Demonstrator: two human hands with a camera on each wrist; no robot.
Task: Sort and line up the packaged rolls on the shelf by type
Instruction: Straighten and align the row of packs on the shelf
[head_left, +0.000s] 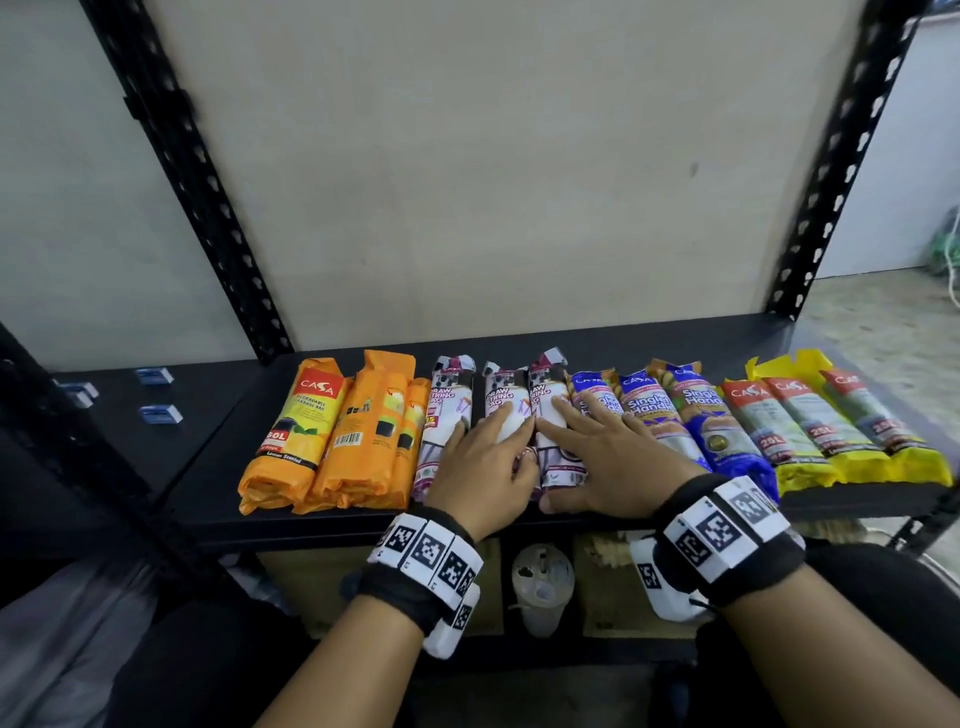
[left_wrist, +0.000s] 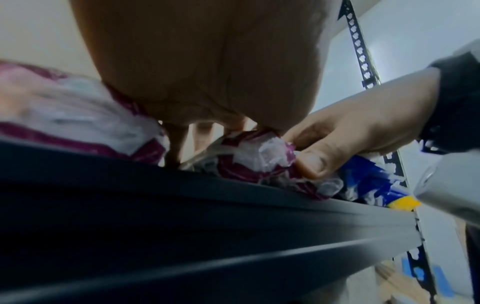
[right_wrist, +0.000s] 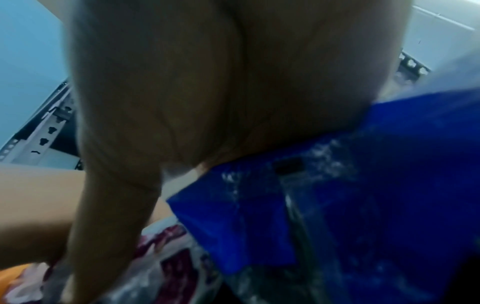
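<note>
Packaged rolls lie side by side on the black shelf (head_left: 218, 467): orange rolls (head_left: 332, 436) at the left, then white-and-maroon drawstring rolls (head_left: 447, 410), blue rolls (head_left: 691, 415), and yellow rolls (head_left: 831, 431) at the right. My left hand (head_left: 485, 457) lies flat with straight fingers on the middle drawstring roll (head_left: 504, 400). My right hand (head_left: 602, 447) rests spread across the rightmost drawstring roll (head_left: 548, 395) and the nearest blue rolls. In the left wrist view the right hand's thumb (left_wrist: 311, 162) presses the crumpled front end of a drawstring roll (left_wrist: 259, 160). In the right wrist view, the palm (right_wrist: 207, 92) covers blue wrapping (right_wrist: 363, 185).
Black perforated uprights (head_left: 197, 171) (head_left: 841, 156) stand at the shelf's back corners before a pale wall. Small blue-and-white items (head_left: 161, 413) lie on the neighbouring shelf at the left. Below the shelf stand a plastic cup (head_left: 543, 587) and cardboard boxes (head_left: 613, 597).
</note>
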